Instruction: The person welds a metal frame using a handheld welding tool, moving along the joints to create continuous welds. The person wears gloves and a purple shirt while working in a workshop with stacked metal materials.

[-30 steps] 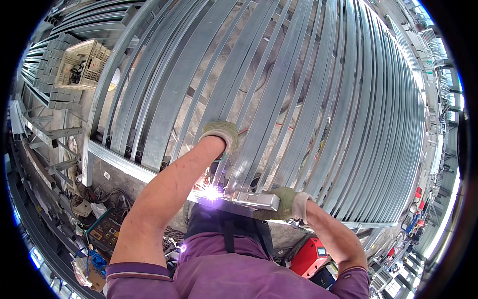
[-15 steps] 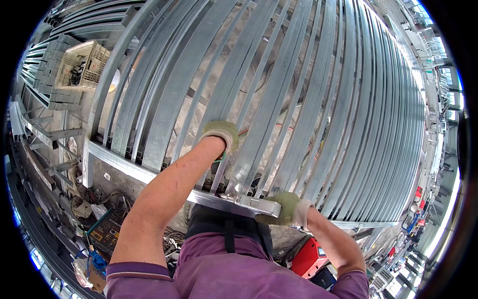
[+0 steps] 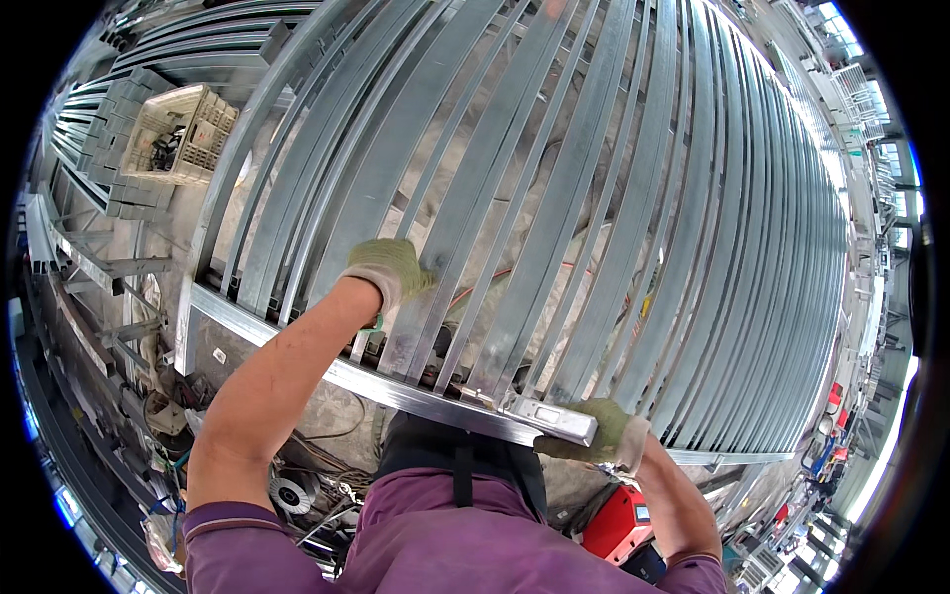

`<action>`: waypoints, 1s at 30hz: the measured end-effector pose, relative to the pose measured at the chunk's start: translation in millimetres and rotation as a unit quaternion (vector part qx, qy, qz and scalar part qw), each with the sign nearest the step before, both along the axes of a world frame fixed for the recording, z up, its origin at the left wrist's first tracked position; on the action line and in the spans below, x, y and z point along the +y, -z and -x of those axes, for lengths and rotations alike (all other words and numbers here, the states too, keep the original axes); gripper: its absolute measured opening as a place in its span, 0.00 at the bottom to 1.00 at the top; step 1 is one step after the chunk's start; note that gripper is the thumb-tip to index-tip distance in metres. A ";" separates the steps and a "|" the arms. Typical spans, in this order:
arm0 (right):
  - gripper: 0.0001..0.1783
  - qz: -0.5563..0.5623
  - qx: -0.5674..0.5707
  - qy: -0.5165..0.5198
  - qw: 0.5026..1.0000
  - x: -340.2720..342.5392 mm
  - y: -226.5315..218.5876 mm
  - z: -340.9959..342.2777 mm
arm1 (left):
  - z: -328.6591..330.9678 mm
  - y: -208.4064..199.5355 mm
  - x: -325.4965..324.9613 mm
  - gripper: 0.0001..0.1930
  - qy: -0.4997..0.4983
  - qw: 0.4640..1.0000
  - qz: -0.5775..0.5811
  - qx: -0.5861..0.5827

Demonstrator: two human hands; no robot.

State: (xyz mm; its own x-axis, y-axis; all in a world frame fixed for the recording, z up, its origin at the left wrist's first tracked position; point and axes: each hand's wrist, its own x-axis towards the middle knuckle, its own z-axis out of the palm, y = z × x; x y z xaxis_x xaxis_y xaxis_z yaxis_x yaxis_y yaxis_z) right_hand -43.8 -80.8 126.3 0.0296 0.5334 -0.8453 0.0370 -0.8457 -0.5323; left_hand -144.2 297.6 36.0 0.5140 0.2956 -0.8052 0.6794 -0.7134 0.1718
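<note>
My left hand (image 3: 384, 267), in a green and off-white work glove, is closed around a narrow metal tube (image 3: 416, 203) near the front of a large rack of galvanized tubes. Its fingertips, partly hidden, come close to the wide tube (image 3: 465, 218) on the right. A green band shows at that wrist. At the front rail (image 3: 396, 391), my gloved right hand (image 3: 606, 432) grips the right end of a silver rectangular metal piece (image 3: 554, 418). The piece lies along the rail, against the tube ends. Some right fingers are hidden beneath it.
Many parallel tubes (image 3: 752, 247) stretch away to the right. A cream plastic crate (image 3: 203, 139) stands beyond the frame's left side, near stacked metal profiles (image 3: 139, 178). A red machine (image 3: 616, 525) sits by my right side. Cables (image 3: 327, 460) and a round reel (image 3: 289, 495) lie below left.
My left hand has moved left from one narrow tube to another. The view has shifted slightly, and my right hand with the silver piece shows a little further right.
</note>
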 end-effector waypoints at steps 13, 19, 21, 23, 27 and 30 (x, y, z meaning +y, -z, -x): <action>0.32 0.021 -0.028 -0.100 0.994 29.3 2.2 -13.6 | 5.3 27.7 -16.6 0.32 0.032 0.999 -0.032 0.004; 0.39 -0.028 -0.001 -0.130 0.991 64.2 24.5 -6.8 | -0.8 17.0 -12.5 0.31 0.018 0.999 -0.020 0.030; 0.40 -0.040 -0.006 -0.143 0.989 82.2 28.4 2.3 | 3.8 23.4 -12.3 0.31 0.010 0.999 -0.023 0.021; 0.41 -0.035 0.000 -0.178 0.983 94.6 41.7 7.3 | 5.9 25.2 -12.6 0.31 0.007 1.000 -0.027 0.013; 0.41 -0.050 0.009 -0.175 0.983 102.3 55.6 16.1 | 4.0 23.3 -13.4 0.31 0.009 1.000 -0.021 0.009; 0.41 -0.068 0.017 -0.173 0.982 98.9 73.3 21.1 | 5.8 27.8 -11.8 0.30 0.009 1.000 -0.017 0.006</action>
State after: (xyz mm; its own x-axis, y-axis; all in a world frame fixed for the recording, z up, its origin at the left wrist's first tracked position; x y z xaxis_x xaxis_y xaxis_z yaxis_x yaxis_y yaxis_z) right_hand -64.9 18.1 53.0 -0.2010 0.6143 -0.7631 0.2900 -0.7067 -0.6453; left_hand -150.0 285.8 8.2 0.5104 0.3137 -0.8007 0.6677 -0.7313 0.1391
